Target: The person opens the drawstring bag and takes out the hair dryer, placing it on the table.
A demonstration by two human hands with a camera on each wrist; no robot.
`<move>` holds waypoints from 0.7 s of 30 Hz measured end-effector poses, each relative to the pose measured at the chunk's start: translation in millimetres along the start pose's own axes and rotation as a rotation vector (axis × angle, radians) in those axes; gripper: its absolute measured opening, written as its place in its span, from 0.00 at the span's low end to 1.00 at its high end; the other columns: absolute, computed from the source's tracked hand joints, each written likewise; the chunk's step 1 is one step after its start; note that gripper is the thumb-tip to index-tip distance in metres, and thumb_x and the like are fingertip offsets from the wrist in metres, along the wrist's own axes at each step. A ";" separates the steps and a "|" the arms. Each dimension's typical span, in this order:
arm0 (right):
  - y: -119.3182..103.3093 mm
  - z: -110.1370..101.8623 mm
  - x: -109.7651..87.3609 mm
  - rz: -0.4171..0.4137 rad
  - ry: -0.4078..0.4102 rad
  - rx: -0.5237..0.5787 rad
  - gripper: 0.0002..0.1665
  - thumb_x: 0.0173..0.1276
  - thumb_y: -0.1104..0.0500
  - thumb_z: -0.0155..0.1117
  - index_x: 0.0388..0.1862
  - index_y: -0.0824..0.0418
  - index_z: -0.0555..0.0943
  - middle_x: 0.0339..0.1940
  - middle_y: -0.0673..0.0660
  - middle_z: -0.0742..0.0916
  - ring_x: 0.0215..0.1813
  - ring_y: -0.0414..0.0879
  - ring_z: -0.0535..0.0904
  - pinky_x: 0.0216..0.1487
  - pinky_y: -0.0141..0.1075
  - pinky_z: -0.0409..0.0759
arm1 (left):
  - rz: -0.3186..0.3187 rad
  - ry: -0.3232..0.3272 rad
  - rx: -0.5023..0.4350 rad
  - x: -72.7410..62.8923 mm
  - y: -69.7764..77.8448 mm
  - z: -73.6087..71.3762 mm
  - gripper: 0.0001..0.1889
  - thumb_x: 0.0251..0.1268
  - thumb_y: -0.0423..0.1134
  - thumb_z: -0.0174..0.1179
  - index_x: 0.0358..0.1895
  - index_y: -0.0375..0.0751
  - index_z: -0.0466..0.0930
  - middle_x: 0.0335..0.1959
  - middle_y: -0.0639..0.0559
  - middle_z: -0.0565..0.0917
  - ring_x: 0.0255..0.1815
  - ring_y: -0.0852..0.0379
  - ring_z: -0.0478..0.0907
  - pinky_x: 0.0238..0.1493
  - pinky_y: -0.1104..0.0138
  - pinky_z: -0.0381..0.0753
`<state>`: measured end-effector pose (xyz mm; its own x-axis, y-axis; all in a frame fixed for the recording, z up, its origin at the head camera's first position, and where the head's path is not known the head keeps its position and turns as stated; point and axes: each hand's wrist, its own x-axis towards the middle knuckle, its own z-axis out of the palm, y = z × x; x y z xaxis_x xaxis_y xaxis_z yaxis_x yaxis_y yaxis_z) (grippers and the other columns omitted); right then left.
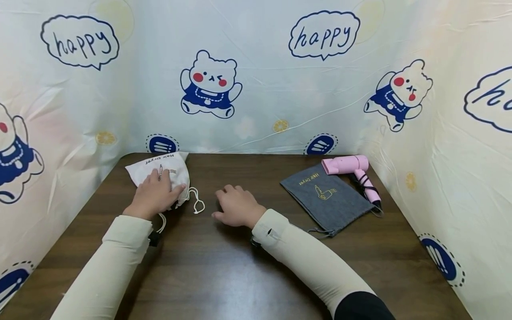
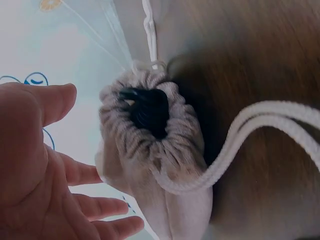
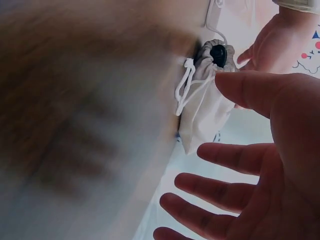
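On the table's back left lies a white drawstring bag (image 1: 180, 166) printed "Hair Dryer". My left hand (image 1: 154, 194) is over it with fingers spread, fingertips right at the cloth. In the left wrist view the bag's gathered mouth (image 2: 177, 150) is partly drawn in, and something black (image 2: 150, 112) shows inside. White cords (image 2: 240, 135) trail from the mouth. To the right of the bag, my right hand (image 1: 238, 206) hovers low over the table with relaxed fingers, holding nothing; in the right wrist view its fingers (image 3: 220, 192) are apart from the bag (image 3: 205, 110).
A grey drawstring bag (image 1: 320, 195), also marked "Hair Dryer", lies flat on the right of the brown table (image 1: 224, 275). A pink hair dryer (image 1: 348, 164) with its black cord wrapped lies along that bag's far edge. Printed cloth walls (image 1: 260, 89) stand around the table.
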<state>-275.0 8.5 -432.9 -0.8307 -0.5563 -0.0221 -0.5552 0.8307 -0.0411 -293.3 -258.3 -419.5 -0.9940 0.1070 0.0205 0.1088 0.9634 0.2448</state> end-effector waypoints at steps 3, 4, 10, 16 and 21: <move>-3.8 -0.1 4.0 -0.005 0.006 0.004 0.40 0.72 0.30 0.59 0.76 0.48 0.72 0.72 0.55 0.77 0.66 0.56 0.78 0.59 0.51 0.81 | -0.009 -0.025 0.004 1.6 -4.3 -1.8 0.50 0.78 0.67 0.43 0.77 0.20 0.49 0.75 0.14 0.50 0.72 0.16 0.54 0.70 0.28 0.56; -5.1 0.0 5.4 -0.006 0.007 0.007 0.40 0.72 0.30 0.59 0.76 0.48 0.72 0.72 0.55 0.77 0.66 0.56 0.78 0.59 0.51 0.81 | -0.008 -0.029 0.007 2.4 -5.7 -2.4 0.50 0.78 0.67 0.42 0.77 0.19 0.49 0.75 0.14 0.51 0.72 0.17 0.55 0.69 0.28 0.56; -13.1 1.4 12.1 -0.016 0.021 0.012 0.39 0.72 0.31 0.60 0.74 0.48 0.73 0.71 0.54 0.78 0.64 0.55 0.79 0.59 0.50 0.82 | -0.010 -0.043 -0.008 8.2 -16.6 -3.3 0.49 0.79 0.65 0.40 0.77 0.19 0.47 0.74 0.15 0.53 0.71 0.18 0.58 0.68 0.28 0.59; -22.7 1.7 18.2 -0.040 0.057 0.016 0.37 0.73 0.32 0.60 0.72 0.50 0.74 0.69 0.54 0.79 0.61 0.54 0.80 0.56 0.49 0.83 | -0.011 -0.054 -0.028 13.6 -26.5 -2.8 0.48 0.80 0.66 0.38 0.78 0.20 0.46 0.74 0.16 0.53 0.71 0.17 0.60 0.67 0.28 0.61; -33.1 0.3 24.4 -0.053 0.049 0.021 0.38 0.75 0.32 0.56 0.76 0.49 0.70 0.72 0.53 0.77 0.64 0.52 0.78 0.59 0.46 0.82 | -0.005 -0.071 -0.046 18.6 -32.4 -4.1 0.49 0.80 0.67 0.35 0.80 0.22 0.43 0.76 0.16 0.51 0.74 0.17 0.56 0.70 0.28 0.58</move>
<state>-276.9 -32.6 -432.4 -0.8015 -0.5973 0.0300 -0.5979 0.7992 -0.0614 -315.3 -288.5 -423.1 -0.9915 0.1204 -0.0489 0.1013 0.9521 0.2886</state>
